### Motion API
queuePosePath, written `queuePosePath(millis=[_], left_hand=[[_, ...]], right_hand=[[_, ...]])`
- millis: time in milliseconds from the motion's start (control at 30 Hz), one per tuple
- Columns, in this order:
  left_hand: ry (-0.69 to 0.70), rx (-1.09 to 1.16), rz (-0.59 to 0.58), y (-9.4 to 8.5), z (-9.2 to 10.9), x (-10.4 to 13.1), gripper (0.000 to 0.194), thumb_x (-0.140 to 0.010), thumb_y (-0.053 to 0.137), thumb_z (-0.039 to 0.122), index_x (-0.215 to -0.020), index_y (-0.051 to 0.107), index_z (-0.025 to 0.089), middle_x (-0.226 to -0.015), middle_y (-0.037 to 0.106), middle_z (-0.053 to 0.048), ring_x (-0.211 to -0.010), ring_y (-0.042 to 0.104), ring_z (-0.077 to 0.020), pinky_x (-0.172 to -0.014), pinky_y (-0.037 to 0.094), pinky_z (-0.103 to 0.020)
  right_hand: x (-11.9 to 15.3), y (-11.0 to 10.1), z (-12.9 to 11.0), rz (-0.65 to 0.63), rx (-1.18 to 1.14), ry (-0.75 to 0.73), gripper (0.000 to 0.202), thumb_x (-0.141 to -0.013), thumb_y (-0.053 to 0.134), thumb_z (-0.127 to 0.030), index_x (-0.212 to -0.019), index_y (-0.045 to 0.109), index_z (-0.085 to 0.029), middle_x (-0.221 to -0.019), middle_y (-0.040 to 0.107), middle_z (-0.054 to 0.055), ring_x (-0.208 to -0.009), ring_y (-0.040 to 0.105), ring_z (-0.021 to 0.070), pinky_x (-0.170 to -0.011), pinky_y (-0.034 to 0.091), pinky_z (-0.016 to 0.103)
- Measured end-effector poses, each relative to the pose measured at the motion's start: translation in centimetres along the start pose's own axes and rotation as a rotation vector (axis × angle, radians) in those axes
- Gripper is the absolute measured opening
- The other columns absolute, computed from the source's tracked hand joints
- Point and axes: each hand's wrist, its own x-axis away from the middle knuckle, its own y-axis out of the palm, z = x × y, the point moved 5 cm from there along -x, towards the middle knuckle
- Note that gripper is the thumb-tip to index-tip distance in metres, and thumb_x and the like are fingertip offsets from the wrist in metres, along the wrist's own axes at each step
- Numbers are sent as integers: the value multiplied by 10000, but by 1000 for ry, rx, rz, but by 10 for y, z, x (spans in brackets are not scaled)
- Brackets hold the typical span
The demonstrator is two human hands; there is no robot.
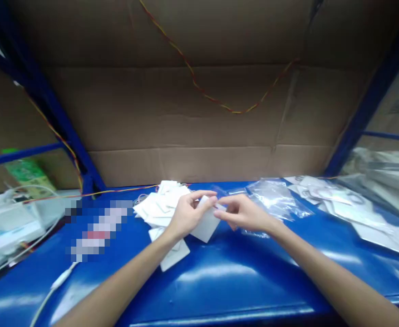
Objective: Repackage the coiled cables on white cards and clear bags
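My left hand (189, 215) grips a white square card (206, 227) by its upper part, thumb on top, above the blue table (233, 281). Close against it on the right, my right hand (242, 212) pinches at the card's top corner; the small thing between its fingertips is too blurred to make out. A pile of white cards (158, 206) lies behind and left of my left hand, with a few more cards (174, 254) under that wrist. Clear plastic bags (276, 197) lie just beyond my right hand.
Flat white packets (349, 204) spread over the right side. At the far left are a white device (17, 229) and a white cable (61, 279). Cardboard (185, 113) stands behind, with a red-yellow wire (233, 111) hanging across it between blue posts (49, 100).
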Motion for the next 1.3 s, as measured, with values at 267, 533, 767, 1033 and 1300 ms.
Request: queuePosePath(millis=[267, 533, 767, 1033, 1300], left_hand=[[-14, 19, 44, -4, 5, -1, 397, -825, 754, 478, -1068, 790, 165, -920, 803, -93, -741, 728, -218, -586, 535, -256], [-74, 98, 19, -1, 3, 1, 467, -805, 767, 512, -1104, 771, 153, -942, 799, -111, -677, 717, -207, -547, 541, -259], [-72, 189, 110, -9, 4, -1, 422, -783, 797, 461, -1063, 768, 147, -939, 805, -106, -769, 739, -223, -653, 575, -285], [-100, 155, 128, -12, 2, -3, 257, -750, 799, 384, -858, 794, 152, -871, 791, -81, -819, 718, -232, -671, 557, -283], [-123, 207, 99, -16, -1, -5, 347, -734, 824, 400, -948, 809, 127, -900, 789, -103, -792, 714, -216, -617, 587, -275]], right_hand=[[-1, -10, 4, 160, 25, 2, 376, -866, 718, -503, -1020, 728, -161, -471, 521, -65, -399, 440, 97, -410, 291, 213], [-2, -16, 1, 281, 80, -114, 278, -903, 695, -418, -1046, 749, -185, -705, 645, -9, -514, 469, 91, -473, 344, 219], [-5, -27, 10, 450, -173, -7, 637, -771, 821, -464, -1313, 623, -196, -929, 755, 67, -730, 664, 179, -580, 503, 266], [-6, -28, 16, 464, -305, 61, 343, -719, 854, -457, -872, 800, -156, -710, 747, 49, -574, 621, 150, -529, 489, 270], [-7, -30, 17, 468, -427, 72, 323, -648, 899, -423, -807, 793, -163, -788, 779, 66, -670, 680, 182, -595, 551, 300]])
